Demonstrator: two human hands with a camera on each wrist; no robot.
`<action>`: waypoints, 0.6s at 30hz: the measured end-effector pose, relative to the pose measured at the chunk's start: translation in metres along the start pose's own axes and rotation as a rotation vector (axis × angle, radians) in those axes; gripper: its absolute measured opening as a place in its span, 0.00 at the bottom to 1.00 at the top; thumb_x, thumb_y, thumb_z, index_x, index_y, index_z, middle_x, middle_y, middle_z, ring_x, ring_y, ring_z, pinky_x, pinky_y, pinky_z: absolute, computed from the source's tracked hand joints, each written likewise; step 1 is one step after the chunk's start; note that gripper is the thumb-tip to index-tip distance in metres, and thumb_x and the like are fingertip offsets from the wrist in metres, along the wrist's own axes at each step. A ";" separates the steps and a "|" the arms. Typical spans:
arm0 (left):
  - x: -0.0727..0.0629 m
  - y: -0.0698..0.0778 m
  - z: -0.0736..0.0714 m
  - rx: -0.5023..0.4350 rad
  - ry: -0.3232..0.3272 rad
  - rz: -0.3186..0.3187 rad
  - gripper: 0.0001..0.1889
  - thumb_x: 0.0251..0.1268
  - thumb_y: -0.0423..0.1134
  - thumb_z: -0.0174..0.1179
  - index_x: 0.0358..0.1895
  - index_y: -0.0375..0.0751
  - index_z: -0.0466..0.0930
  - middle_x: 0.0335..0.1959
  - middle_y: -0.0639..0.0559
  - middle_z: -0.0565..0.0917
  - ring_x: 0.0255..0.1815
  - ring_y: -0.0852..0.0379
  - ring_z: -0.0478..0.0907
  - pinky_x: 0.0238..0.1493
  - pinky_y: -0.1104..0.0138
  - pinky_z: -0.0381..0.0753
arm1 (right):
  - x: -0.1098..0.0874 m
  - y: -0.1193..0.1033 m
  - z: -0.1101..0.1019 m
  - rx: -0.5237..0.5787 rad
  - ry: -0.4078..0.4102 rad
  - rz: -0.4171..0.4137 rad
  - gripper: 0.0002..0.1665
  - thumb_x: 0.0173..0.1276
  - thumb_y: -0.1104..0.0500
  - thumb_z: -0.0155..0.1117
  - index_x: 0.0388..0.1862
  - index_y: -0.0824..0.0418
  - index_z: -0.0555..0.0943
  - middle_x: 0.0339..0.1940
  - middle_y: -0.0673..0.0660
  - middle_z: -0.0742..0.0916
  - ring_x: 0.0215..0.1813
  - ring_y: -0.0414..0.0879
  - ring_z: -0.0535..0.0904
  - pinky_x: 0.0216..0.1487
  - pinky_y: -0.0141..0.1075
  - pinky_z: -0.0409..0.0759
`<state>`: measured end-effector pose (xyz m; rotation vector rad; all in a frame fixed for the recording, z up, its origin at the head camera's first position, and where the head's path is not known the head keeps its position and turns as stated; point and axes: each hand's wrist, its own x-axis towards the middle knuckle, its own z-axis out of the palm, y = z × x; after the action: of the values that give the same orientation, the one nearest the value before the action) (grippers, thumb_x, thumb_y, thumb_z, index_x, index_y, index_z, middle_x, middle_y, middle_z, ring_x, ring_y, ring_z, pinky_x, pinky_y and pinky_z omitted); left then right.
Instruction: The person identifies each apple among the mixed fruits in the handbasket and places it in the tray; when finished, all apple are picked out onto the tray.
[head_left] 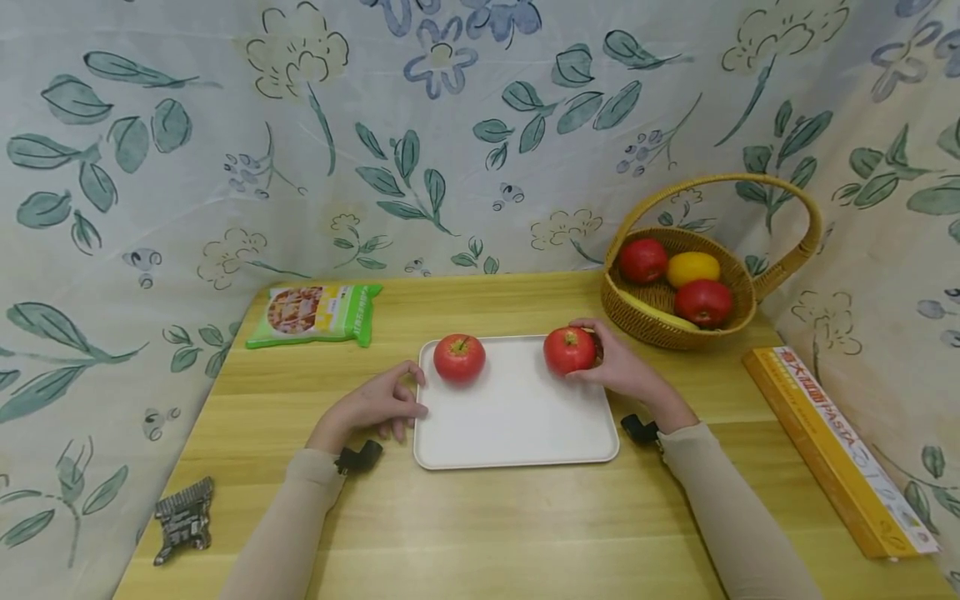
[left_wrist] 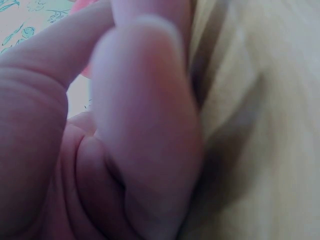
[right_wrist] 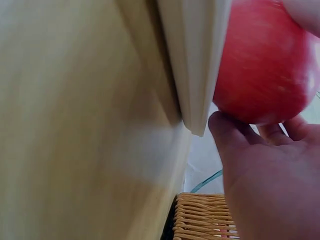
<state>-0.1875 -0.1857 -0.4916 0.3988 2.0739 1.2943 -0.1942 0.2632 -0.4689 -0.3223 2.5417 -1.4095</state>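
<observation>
In the head view, a white tray [head_left: 517, 425] lies on the wooden table with two red apples on it. One apple [head_left: 459, 359] sits at the tray's far left. My right hand [head_left: 617, 364] holds the other apple [head_left: 568, 351] near the far right corner, thumb and fingers curved around its side. The right wrist view shows this apple [right_wrist: 265, 65] between the fingers, beside the tray's rim [right_wrist: 192, 65]. My left hand [head_left: 378, 402] is at the tray's left edge, thumb and forefinger bent at the rim. Its curled fingers [left_wrist: 145, 120] fill the left wrist view, hiding the contact.
A wicker basket [head_left: 637, 329] with red fruit, a yellow fruit and a banana stands at the back right. A pasta box [head_left: 840, 450] lies along the right edge. A green food packet [head_left: 315, 315] is back left; a dark crumpled wrapper [head_left: 184, 521] lies front left.
</observation>
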 end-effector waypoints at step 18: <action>-0.001 0.003 -0.001 -0.010 0.001 -0.004 0.28 0.68 0.45 0.73 0.62 0.47 0.66 0.26 0.51 0.86 0.16 0.56 0.83 0.17 0.70 0.74 | 0.002 0.004 -0.001 -0.022 -0.035 -0.022 0.58 0.59 0.58 0.84 0.80 0.57 0.57 0.77 0.69 0.71 0.76 0.68 0.69 0.79 0.68 0.65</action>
<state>-0.1877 -0.1854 -0.4890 0.3892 2.0678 1.3019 -0.1962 0.2651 -0.4718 -0.3758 2.5347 -1.3725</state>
